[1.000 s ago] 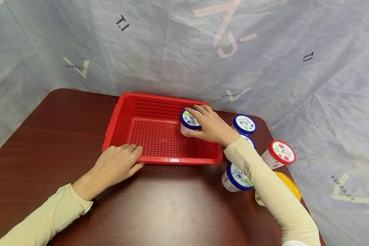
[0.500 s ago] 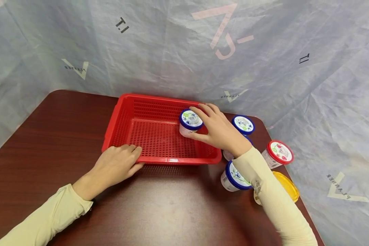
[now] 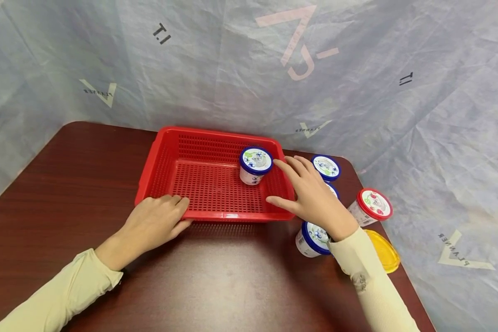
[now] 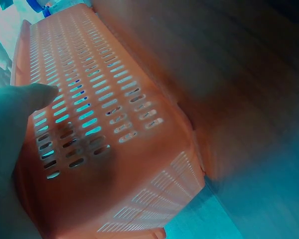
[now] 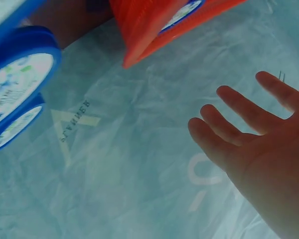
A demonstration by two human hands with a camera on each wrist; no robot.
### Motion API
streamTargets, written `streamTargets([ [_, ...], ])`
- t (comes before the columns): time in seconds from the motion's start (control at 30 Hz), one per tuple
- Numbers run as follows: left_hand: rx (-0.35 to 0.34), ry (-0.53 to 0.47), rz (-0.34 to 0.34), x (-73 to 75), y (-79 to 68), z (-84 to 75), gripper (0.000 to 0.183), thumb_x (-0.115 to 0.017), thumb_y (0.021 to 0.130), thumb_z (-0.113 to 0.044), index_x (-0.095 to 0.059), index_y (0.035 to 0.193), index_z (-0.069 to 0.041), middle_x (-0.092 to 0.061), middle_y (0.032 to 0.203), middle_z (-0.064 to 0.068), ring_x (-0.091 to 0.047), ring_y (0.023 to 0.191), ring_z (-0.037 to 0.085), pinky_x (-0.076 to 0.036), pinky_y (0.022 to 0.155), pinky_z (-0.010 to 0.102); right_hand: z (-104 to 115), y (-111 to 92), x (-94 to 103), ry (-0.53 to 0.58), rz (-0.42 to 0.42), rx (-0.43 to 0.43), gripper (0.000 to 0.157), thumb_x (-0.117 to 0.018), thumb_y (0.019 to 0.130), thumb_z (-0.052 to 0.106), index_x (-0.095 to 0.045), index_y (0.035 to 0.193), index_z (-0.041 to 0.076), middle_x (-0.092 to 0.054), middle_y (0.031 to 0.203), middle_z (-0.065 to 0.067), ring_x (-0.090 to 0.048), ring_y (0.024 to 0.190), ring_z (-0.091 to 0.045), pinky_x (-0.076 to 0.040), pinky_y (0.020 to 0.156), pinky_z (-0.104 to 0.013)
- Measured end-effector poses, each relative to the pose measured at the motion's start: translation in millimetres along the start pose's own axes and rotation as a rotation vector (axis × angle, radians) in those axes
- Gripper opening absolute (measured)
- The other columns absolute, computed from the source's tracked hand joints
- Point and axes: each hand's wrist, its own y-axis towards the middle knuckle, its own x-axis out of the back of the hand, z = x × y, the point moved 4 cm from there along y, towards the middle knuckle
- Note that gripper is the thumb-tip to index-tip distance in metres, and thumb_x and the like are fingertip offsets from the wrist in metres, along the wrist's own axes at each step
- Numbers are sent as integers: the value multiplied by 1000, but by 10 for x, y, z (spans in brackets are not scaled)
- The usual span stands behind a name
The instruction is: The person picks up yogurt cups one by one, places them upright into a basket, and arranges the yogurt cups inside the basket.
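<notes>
A red plastic basket (image 3: 224, 216) with slotted walls stands on the dark wooden table. My left hand (image 3: 155, 223) grips its near rim at the left corner; in the left wrist view the thumb (image 4: 42, 95) lies against the slotted outer wall. Inside the basket, toward its right end, a blue-lidded tub (image 3: 256, 161) stands upright. My right hand (image 3: 311, 193) hovers over the basket's right rim, fingers spread and holding nothing, a little apart from that tub. In the right wrist view the right hand (image 5: 259, 129) has straight, separated fingers.
Right of the basket stand more blue-lidded tubs, one at the back (image 3: 326, 167) and one in front (image 3: 313, 240); another is partly hidden by my right hand. A red-lidded tub (image 3: 371, 206) and a yellow-lidded tub (image 3: 382, 251) stand near the table's right edge. A grey sheet (image 3: 216, 60) hangs behind.
My right hand has let go of the blue-lidded tub in the basket and moved right and toward me, over the rim. The left hand keeps its hold on the basket.
</notes>
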Motion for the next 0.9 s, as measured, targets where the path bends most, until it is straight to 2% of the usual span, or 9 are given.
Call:
streamTargets([
  [0.33,-3,1,-10,5,3,6,39,-82,77,-34,-64,93,-2,-62,73,8,-61,58,25,-45,41,36,-28,-296,-45,21,-18,-57,90,-68,82,64,-36,154,22,-38,154,-12,-25,146,-34,-35,106,-64],
  [0.57,-5,-3,-7,12,10,5,39,-81,77,-34,-64,91,-3,-62,73,8,-61,58,25,-45,41,36,-11,-442,-116,29,-45,-31,88,-70,82,61,-39,153,19,-40,152,-15,-28,145,-37,-41,101,-62],
  [0.77,-6,-4,-7,8,12,5,39,-82,77,-34,-64,92,-3,-62,73,8,-61,57,25,-45,41,35,-34,-577,-188,26,-82,-17,88,-73,82,57,-39,152,16,-43,150,-14,-33,141,-36,-40,103,-60],
  [0.9,1,-7,0,0,1,3,39,-82,77,-34,-64,92,-3,-62,74,8,-61,57,25,-45,41,35,-73,-689,-223,54,-79,-77,88,-74,82,56,-37,153,19,-40,151,-13,-32,141,-35,-37,104,-63],
])
